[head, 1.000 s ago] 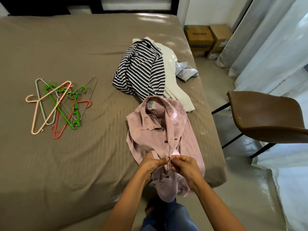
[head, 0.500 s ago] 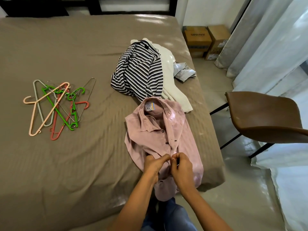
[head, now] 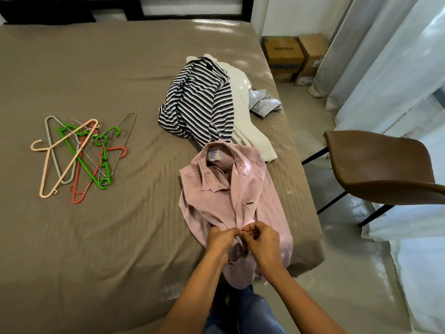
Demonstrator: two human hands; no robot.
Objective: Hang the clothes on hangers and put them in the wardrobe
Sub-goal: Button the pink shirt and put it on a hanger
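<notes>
On the bed (head: 96, 237), left hand (head: 220, 239) and right hand (head: 261, 238) pinch the pink shirt (head: 260, 194).

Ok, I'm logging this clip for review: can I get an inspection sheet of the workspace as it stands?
Surface: bed, brown sheet, lightly creased.
Job's things: pink shirt at the near right edge, hem over the side; striped shirt on a white garment behind it; hangers piled to the left.
Clutter: crumpled grey cloth at the right edge.
Hands: left hand and right hand both pinch the pink shirt's front.
Cables: nothing seen.
Surroundings: brown chair, cardboard boxes, curtains; no wardrobe in view.
</notes>
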